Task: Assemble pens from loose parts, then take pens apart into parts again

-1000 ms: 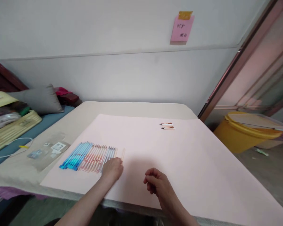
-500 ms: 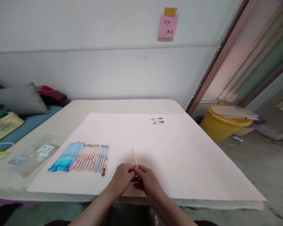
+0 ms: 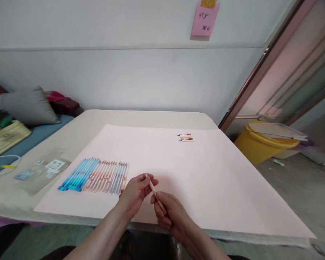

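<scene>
A pale, cream-coloured pen (image 3: 152,187) slants between my hands over the front of the pink sheet (image 3: 219,180). My left hand (image 3: 134,193) pinches its far, narrow end between thumb and fingers. Around the brownish lower part of the barrel, my right hand (image 3: 173,213) is closed. Left of my hands lies a row of pens: blue ones (image 3: 81,173), red-and-white patterned ones (image 3: 101,176), grey-blue ones (image 3: 117,177) and an orange-brown one (image 3: 125,177), whose lower end is partly behind my left hand.
Short pen parts with brown clips and dark tips (image 3: 186,139) lie at the sheet's back right. A clear plastic bag (image 3: 46,169) rests on the cream table cover at left. A yellow bucket (image 3: 256,144) stands right of the table. A pink note (image 3: 205,20) hangs on the wall.
My hands have drawn apart along the pen. The left moved up to its far end, while the right now grips the lower barrel. The whole view has shifted slightly.
</scene>
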Demonstrator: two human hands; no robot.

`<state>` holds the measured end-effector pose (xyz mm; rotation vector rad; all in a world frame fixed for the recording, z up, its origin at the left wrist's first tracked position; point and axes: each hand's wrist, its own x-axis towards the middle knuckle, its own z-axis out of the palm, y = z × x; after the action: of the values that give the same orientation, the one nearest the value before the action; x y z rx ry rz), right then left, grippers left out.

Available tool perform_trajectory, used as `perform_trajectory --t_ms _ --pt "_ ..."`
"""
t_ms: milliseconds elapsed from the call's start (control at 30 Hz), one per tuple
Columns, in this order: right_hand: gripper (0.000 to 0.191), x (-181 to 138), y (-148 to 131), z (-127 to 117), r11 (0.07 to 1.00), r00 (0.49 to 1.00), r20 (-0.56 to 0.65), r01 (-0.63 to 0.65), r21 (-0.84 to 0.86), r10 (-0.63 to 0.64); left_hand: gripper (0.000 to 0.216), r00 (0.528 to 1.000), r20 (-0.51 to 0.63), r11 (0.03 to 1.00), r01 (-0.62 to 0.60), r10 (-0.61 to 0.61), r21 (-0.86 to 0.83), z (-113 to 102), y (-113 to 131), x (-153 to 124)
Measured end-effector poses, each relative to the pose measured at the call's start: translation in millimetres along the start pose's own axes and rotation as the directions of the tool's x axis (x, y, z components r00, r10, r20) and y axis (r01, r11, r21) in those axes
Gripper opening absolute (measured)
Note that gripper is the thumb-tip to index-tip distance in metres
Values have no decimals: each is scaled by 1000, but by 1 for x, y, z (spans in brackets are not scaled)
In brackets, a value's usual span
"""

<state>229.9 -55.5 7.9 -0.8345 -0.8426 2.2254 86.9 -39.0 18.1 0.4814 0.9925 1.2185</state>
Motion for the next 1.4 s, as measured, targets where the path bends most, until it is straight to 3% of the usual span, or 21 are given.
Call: perform_trajectory --t_ms 100,200,267,333,500,700,900,1033,1233,1400 --pt "30 3 2 1 981 995 -85 39 -190 -56 17 994 -81 997 -71 74 41 4 -1 -2" --pt "30 6 4 3 894 974 -153 83 -440 -166 21 981 -149 988 -106 123 115 5 -2 -3" --pt "29 7 4 5 856 966 -160 98 -508 -206 24 973 -178 982 -120 145 144 5 -3 -4" --pt "29 7 3 5 869 969 -163 87 -486 -188 23 978 -165 988 -112 128 107 5 -3 -5" --pt "34 5 -5 2 929 982 -148 53 -367 -114 26 998 63 999 26 -24 -39 7 -3 -8" --pt "34 6 -4 3 810 951 -170 117 -575 -258 20 993 -48 986 -98 105 132 8 -8 -7" --pt "31 6 -7 0 866 968 -182 61 -497 -173 30 997 75 1000 18 -16 -26 8 -3 -7" --pt "29 6 -10 1 843 971 -168 57 -535 -172 17 997 -5 994 -71 72 80 6 -4 -6" --pt "28 7 -9 -1 890 970 -208 21 -455 -129 26 999 38 998 6 -4 -65 7 -2 -7" --pt "25 7 -8 -2 878 980 -156 36 -478 -125 18 998 -39 998 -40 42 44 3 -3 -4"
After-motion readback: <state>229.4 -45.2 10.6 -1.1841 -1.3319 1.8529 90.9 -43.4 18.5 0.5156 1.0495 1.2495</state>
